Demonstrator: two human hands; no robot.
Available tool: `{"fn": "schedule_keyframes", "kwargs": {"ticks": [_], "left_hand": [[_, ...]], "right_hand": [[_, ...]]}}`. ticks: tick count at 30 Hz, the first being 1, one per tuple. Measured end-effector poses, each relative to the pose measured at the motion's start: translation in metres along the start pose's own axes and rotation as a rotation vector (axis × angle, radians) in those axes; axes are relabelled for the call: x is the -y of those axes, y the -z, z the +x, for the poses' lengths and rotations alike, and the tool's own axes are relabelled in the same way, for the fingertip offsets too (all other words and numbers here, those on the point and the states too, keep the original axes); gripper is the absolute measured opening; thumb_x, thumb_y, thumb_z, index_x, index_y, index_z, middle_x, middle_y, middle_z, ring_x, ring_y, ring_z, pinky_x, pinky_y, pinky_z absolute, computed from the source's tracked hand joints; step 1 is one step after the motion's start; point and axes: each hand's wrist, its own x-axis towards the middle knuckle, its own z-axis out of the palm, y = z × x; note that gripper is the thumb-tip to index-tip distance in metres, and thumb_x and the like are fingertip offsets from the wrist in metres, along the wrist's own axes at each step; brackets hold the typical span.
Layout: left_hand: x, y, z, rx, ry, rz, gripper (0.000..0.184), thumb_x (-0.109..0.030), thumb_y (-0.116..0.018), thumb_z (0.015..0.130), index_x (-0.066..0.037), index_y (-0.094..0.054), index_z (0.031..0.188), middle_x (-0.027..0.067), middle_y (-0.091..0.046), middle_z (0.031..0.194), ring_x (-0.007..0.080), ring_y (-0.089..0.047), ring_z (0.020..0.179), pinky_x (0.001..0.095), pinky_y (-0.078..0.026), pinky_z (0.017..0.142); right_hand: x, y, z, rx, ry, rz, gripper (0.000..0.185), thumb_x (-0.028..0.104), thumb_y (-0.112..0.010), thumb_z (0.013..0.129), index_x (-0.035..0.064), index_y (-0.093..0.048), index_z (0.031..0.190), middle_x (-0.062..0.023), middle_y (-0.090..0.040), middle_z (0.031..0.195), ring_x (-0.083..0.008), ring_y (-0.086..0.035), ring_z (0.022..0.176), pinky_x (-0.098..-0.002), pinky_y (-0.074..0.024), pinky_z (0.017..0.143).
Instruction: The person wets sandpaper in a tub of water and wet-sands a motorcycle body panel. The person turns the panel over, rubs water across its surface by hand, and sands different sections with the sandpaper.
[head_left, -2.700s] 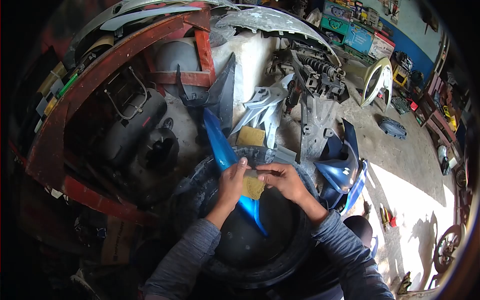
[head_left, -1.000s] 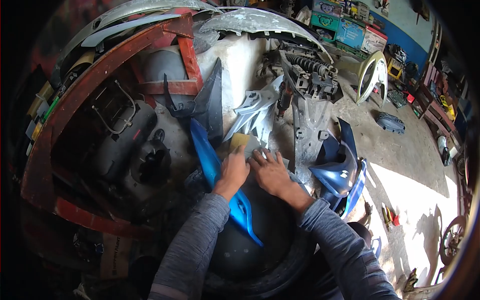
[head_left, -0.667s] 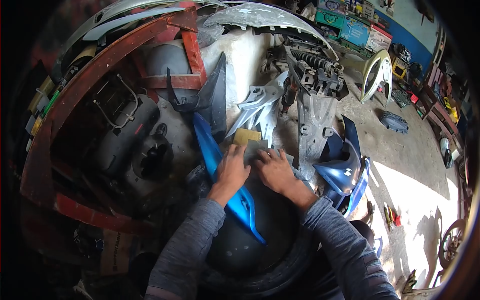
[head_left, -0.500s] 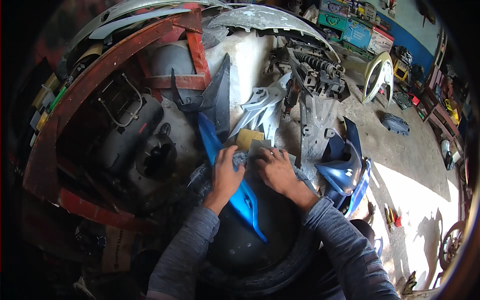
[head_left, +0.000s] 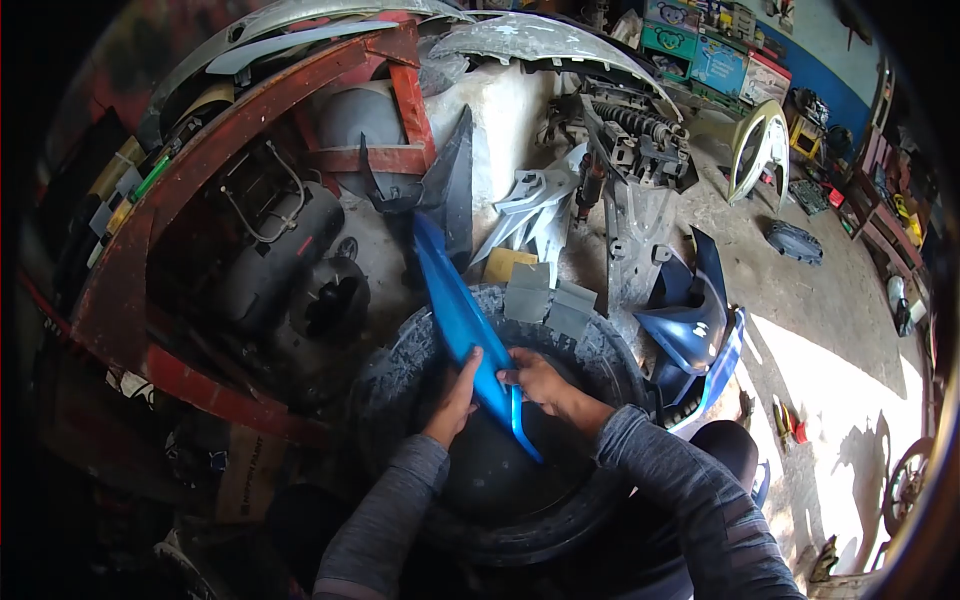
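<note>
A long, glossy blue vehicle body panel [head_left: 455,300] lies at a slant above a round black tub [head_left: 385,385], its narrow tip pointing toward me. My left hand [head_left: 457,402] is closed on the panel's left edge, thumb on top. Opposite it, my right hand [head_left: 540,384] pinches the right edge, with some fingers hidden behind the panel. Grey sheets that look like sandpaper [head_left: 530,292] rest on the tub's far rim, apart from both hands. Just beyond them is a yellowish-brown piece [head_left: 507,264].
Left of the tub stands a red frame [head_left: 240,400] around a black tank [head_left: 285,245]. A dark blue fairing [head_left: 690,335] sits to the right, near a bare motorcycle frame [head_left: 635,220]. Silver panels [head_left: 540,210] and a black panel [head_left: 445,190] lie beyond the tub.
Both hands have left the sandpaper sheets at the far rim and moved nearer to me. They now grip the blue panel on either side, and the sheets stay on the rim.
</note>
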Motion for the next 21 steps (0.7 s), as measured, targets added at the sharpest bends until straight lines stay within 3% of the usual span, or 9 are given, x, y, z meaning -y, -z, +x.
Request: {"fn": "schedule_keyframes", "kwargs": {"ticks": [3, 5, 6, 8, 9, 12, 16, 18, 21], "left_hand": [[-0.001, -0.002, -0.012, 0.105, -0.024, -0.017, 0.074, -0.048, -0.071, 0.089, -0.003, -0.044, 0.140, 0.0136, -0.055, 0.133, 0.0248, -0.053, 0.122, 0.0387, -0.042, 0.100], [0.002, -0.004, -0.011, 0.092, -0.345, 0.015, 0.066, -0.041, -0.074, 0.088, -0.002, -0.048, 0.135, 0.0121, -0.058, 0.127, 0.0216, -0.055, 0.117, 0.0378, -0.044, 0.097], [-0.002, -0.004, -0.013, 0.094, -0.350, 0.014, 0.066, -0.041, -0.074, 0.088, -0.002, -0.048, 0.135, 0.0121, -0.058, 0.127, 0.0216, -0.055, 0.117, 0.0378, -0.044, 0.097], [-0.011, -0.010, -0.014, 0.087, -0.550, 0.014, 0.066, -0.038, -0.079, 0.084, 0.001, -0.051, 0.130, 0.0165, -0.063, 0.121, 0.0262, -0.060, 0.110, 0.0377, -0.046, 0.095], [-0.013, -0.014, -0.013, 0.021, -0.621, 0.041, 0.059, -0.034, -0.079, 0.084, 0.002, -0.055, 0.123, 0.0160, -0.066, 0.113, 0.0258, -0.063, 0.104, 0.0369, -0.048, 0.092], [-0.013, -0.026, -0.003, -0.084, -0.789, 0.107, 0.056, -0.037, -0.077, 0.086, 0.004, -0.057, 0.119, 0.0164, -0.067, 0.109, 0.0258, -0.063, 0.100, 0.0370, -0.049, 0.090], [-0.056, -0.044, -0.050, 0.093, -0.876, 0.187, 0.050, -0.039, -0.075, 0.088, 0.003, -0.060, 0.111, 0.0147, -0.068, 0.102, 0.0234, -0.063, 0.094, 0.0366, -0.049, 0.085], [-0.062, -0.055, -0.055, 0.190, -0.881, 0.173, 0.043, -0.038, -0.073, 0.091, 0.002, -0.062, 0.102, 0.0116, -0.068, 0.092, 0.0191, -0.062, 0.085, 0.0349, -0.049, 0.078], [-0.064, -0.061, -0.062, 0.194, -0.862, 0.164, 0.039, -0.036, -0.071, 0.092, 0.001, -0.063, 0.098, 0.0077, -0.067, 0.087, 0.0136, -0.059, 0.080, 0.0316, -0.048, 0.074]], "right_hand": [[0.010, 0.003, -0.011, 0.052, 0.032, 0.166, 0.039, 0.010, -0.066, 0.094, 0.0078, -0.055, 0.131, -0.0046, -0.066, 0.110, -0.0172, -0.065, 0.094, -0.0360, -0.0552, 0.080], [0.022, 0.004, -0.021, 0.060, 0.041, 0.223, 0.039, 0.010, -0.065, 0.094, 0.0076, -0.054, 0.132, -0.0043, -0.065, 0.111, -0.0174, -0.065, 0.095, -0.0361, -0.0554, 0.081], [0.025, 0.006, -0.026, 0.066, 0.043, 0.282, 0.039, 0.010, -0.065, 0.095, 0.0074, -0.054, 0.132, -0.0040, -0.064, 0.113, -0.0176, -0.065, 0.097, -0.0362, -0.0555, 0.083], [0.031, 0.009, -0.034, 0.078, 0.067, 0.297, 0.040, 0.013, -0.066, 0.095, 0.0099, -0.054, 0.133, -0.0024, -0.064, 0.113, -0.0163, -0.063, 0.099, -0.0364, -0.0535, 0.083], [0.040, 0.010, -0.042, 0.060, 0.079, 0.237, 0.041, 0.016, -0.067, 0.094, 0.0117, -0.054, 0.133, -0.0012, -0.064, 0.113, -0.0149, -0.062, 0.099, -0.0352, -0.0515, 0.083], [0.071, 0.012, -0.071, -0.033, 0.113, 0.108, 0.040, 0.022, -0.070, 0.092, 0.0159, -0.058, 0.130, 0.0021, -0.063, 0.111, -0.0116, -0.057, 0.099, -0.0319, -0.0456, 0.082], [0.074, 0.033, -0.084, -0.131, 0.186, 0.041, 0.038, 0.018, -0.069, 0.091, 0.0149, -0.060, 0.128, 0.0025, -0.062, 0.110, -0.0119, -0.056, 0.101, -0.0316, -0.0458, 0.082], [0.071, 0.043, -0.089, -0.145, 0.233, 0.102, 0.044, 0.019, -0.070, 0.090, 0.0139, -0.058, 0.133, -0.0013, -0.064, 0.114, -0.0148, -0.056, 0.109, -0.0376, -0.0459, 0.088], [0.064, 0.046, -0.097, -0.126, 0.236, 0.135, 0.044, 0.020, -0.069, 0.091, 0.0117, -0.058, 0.133, -0.0023, -0.064, 0.114, -0.0148, -0.056, 0.109, -0.0352, -0.0474, 0.088]]}}
